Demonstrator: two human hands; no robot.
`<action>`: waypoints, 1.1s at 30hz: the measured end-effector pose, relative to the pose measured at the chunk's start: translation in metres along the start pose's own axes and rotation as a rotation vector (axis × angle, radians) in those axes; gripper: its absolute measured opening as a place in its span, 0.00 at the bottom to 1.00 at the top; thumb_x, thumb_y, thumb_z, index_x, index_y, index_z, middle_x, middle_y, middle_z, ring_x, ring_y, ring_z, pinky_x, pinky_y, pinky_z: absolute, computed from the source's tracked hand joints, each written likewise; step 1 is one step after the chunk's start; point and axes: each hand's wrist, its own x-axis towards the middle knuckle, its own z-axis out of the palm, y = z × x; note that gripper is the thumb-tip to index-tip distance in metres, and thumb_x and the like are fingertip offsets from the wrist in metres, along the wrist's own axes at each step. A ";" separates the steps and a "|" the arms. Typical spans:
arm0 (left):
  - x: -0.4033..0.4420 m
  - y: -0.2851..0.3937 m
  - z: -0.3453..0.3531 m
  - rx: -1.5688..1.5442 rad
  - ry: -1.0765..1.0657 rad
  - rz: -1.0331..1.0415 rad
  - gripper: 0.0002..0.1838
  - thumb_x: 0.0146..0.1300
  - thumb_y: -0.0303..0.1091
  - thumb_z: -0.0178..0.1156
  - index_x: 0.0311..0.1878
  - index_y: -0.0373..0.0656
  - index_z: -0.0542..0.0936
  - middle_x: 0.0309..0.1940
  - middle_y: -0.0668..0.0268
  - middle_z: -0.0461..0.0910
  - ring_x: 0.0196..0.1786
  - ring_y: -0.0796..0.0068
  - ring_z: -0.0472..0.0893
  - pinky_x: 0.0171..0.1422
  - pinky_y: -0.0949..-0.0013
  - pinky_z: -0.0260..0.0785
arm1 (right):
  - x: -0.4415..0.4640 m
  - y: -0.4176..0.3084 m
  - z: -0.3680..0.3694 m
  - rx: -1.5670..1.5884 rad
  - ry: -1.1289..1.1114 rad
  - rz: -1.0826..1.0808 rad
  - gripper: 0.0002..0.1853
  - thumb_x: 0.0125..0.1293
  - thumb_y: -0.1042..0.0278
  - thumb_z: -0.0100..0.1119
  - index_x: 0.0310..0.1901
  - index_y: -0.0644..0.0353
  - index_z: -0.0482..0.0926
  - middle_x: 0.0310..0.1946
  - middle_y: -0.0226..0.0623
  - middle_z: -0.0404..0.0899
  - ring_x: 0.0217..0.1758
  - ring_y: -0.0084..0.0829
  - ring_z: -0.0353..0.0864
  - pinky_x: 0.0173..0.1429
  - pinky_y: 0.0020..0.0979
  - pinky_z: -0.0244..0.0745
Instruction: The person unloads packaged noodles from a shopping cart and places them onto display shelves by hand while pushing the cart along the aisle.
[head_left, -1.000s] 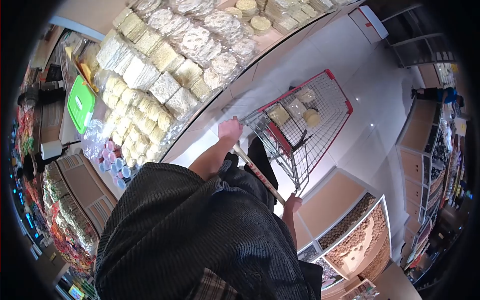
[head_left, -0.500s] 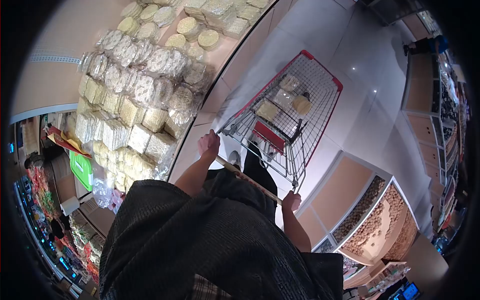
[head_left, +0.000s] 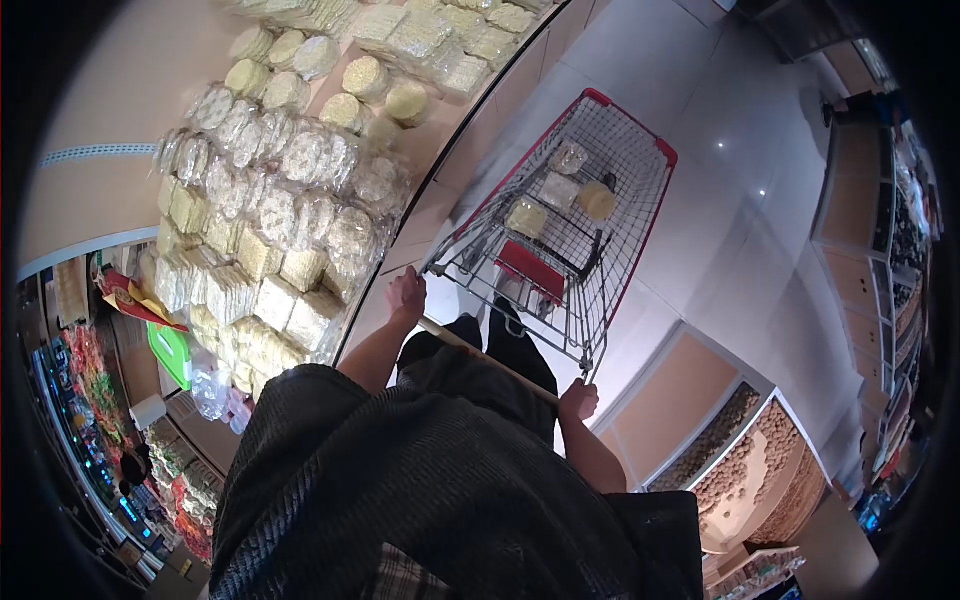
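Note:
My left hand (head_left: pixel 406 295) is closed around the left end of a shopping cart's handle (head_left: pixel 487 360). At the other end of the bar, my right hand (head_left: pixel 579 402) is wrapped around it too. The wire shopping cart (head_left: pixel 632 215) with red rim trim stands in front of my body. Inside lie several packs: a clear-wrapped pale round pack (head_left: pixel 568 156), a white pack (head_left: pixel 559 191), a yellowish square pack of what look like dried noodles (head_left: pixel 526 216), and a round tan item (head_left: pixel 597 201). A red panel (head_left: pixel 530 272) is at the cart's near end.
Left of the cart, a display counter (head_left: pixel 110 200) carries stacks of wrapped noodle-like cakes (head_left: pixel 285 215). At right, a wooden bin (head_left: pixel 745 490) holds round brown nut-like goods. Pale floor tiles (head_left: pixel 690 270) stretch ahead, with shelving (head_left: pixel 860 190) farther right.
The cart and both hands sit slightly farther left and higher in view. The person at the upper right has mostly passed out of sight. Both hands keep their hold on the handle.

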 end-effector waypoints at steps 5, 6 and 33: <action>0.002 0.015 -0.005 -0.027 -0.010 -0.031 0.13 0.73 0.43 0.55 0.46 0.44 0.79 0.37 0.49 0.88 0.42 0.42 0.87 0.49 0.43 0.78 | 0.019 -0.017 -0.017 -0.065 -0.019 -0.002 0.20 0.69 0.53 0.56 0.39 0.67 0.84 0.38 0.55 0.88 0.43 0.55 0.89 0.51 0.54 0.82; 0.007 0.017 -0.012 -0.050 -0.011 -0.049 0.13 0.73 0.43 0.55 0.46 0.44 0.79 0.37 0.49 0.88 0.42 0.42 0.87 0.49 0.43 0.78 | 0.020 -0.026 -0.019 -0.069 -0.021 -0.010 0.20 0.69 0.53 0.56 0.39 0.66 0.84 0.39 0.54 0.88 0.44 0.55 0.89 0.51 0.54 0.82; 0.101 0.088 -0.077 -0.083 -0.112 -0.067 0.12 0.69 0.43 0.59 0.44 0.44 0.78 0.35 0.49 0.87 0.40 0.42 0.87 0.46 0.42 0.78 | 0.067 -0.129 -0.078 -0.068 -0.082 0.027 0.21 0.70 0.51 0.53 0.42 0.65 0.82 0.41 0.55 0.87 0.48 0.56 0.87 0.53 0.57 0.79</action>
